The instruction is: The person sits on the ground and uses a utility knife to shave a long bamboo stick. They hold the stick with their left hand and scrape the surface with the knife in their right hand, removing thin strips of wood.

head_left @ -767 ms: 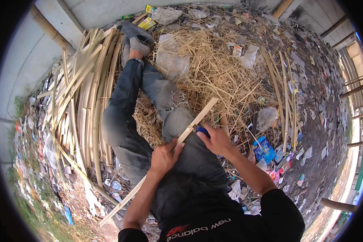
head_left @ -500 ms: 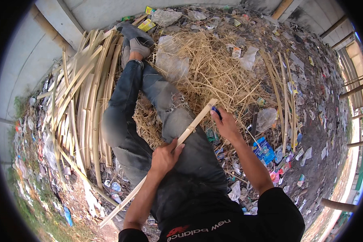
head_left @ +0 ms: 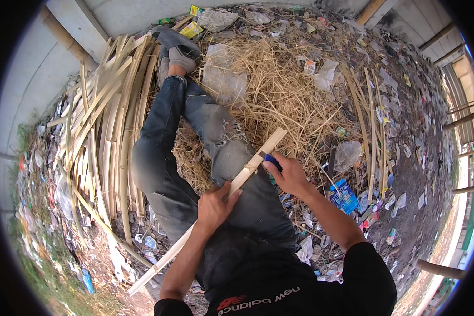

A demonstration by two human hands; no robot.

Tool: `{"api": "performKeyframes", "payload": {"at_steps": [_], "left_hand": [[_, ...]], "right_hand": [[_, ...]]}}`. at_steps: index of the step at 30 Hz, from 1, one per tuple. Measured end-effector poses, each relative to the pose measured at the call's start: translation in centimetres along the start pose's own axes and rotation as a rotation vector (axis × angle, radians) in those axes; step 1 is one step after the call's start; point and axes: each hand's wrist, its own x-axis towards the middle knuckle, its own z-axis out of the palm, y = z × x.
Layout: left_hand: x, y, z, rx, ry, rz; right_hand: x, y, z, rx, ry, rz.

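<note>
A long, pale bamboo strip (head_left: 273, 141) slants across my right thigh, its lower end passing beneath my left forearm. My left hand (head_left: 216, 206) is closed round the strip near its middle, thumb along the top. In my right hand (head_left: 289, 176) is a blue-handled knife (head_left: 271, 160); its short dark blade rests against the strip, a little beyond a joint in the bamboo. Fingers of the right hand wrap the handle and partly hide it.
A stack of split bamboo strips (head_left: 110, 142) lies left of my legs. Dry shavings (head_left: 279, 89) are heaped ahead, and a few more strips (head_left: 371, 131) lie on the right. Litter, including a blue packet (head_left: 344, 196), covers the ground. A grey wall (head_left: 129, 18) stands behind.
My right hand has drawn the knife down along the strip, from near its far end toward my left hand. The left hand keeps its place on the strip.
</note>
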Motion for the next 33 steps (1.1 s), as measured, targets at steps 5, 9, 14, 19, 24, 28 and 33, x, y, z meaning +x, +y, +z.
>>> {"api": "performKeyframes", "payload": {"at_steps": [5,9,14,19,24,28,33], "left_hand": [[-0.8,-0.7,0.6,0.055,0.077,0.008],[-0.5,-0.4,1.1,0.075,0.108,0.036],[-1.0,-1.0,0.9,0.124,0.163,0.086],[-0.6,-1.5,1.5,0.113,0.189,0.088],[-1.8,-1.7,0.8,0.192,0.189,0.113],[-2.2,-1.6,0.1,0.171,0.150,0.079],[-1.5,-0.9,0.5,0.127,0.250,0.173]], "right_hand": [[0.9,0.8,-0.7,0.006,-0.046,0.074],[-0.6,0.3,0.4,-0.068,-0.050,-0.001],[0.4,1.0,-0.1,0.072,0.029,0.133],[0.5,1.5,0.3,0.047,-0.022,0.111],[3.8,10.0,-3.0,0.183,0.322,0.375],[3.9,12.7,-7.4,0.263,0.471,0.379],[1.2,5.9,-5.1,0.545,0.226,0.457]]}}
